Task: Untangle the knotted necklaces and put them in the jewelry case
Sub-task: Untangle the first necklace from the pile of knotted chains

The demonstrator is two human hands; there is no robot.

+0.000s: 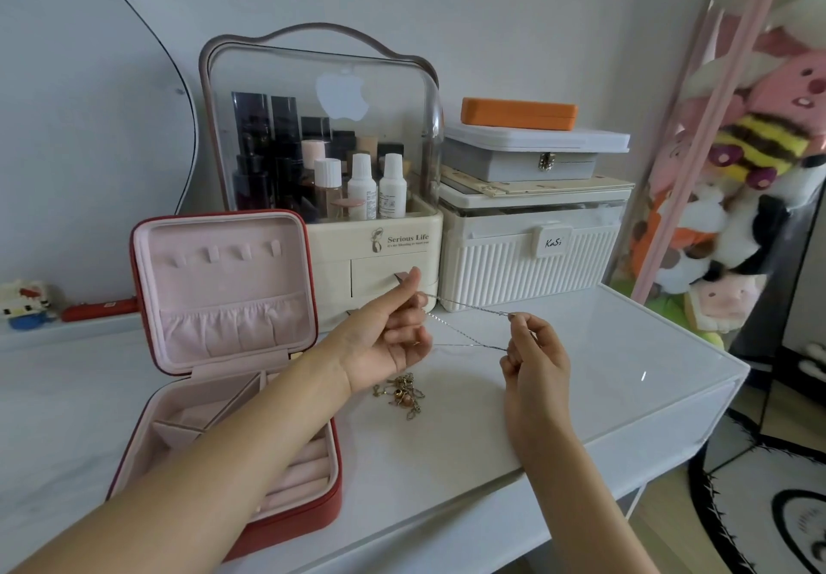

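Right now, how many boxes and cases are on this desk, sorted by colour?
Red: 1, the open jewelry case
Orange: 1, the flat case
Grey: 1, the latched box
White or cream: 2, the cosmetics organizer and the ribbed box
Total: 5

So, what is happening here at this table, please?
A person is untangling necklaces. The left hand and the right hand each pinch a thin silver chain, stretched between them above the white tabletop. A tangled gold-coloured heap of chains lies below. The red jewelry case with pink lining stands open beside it.
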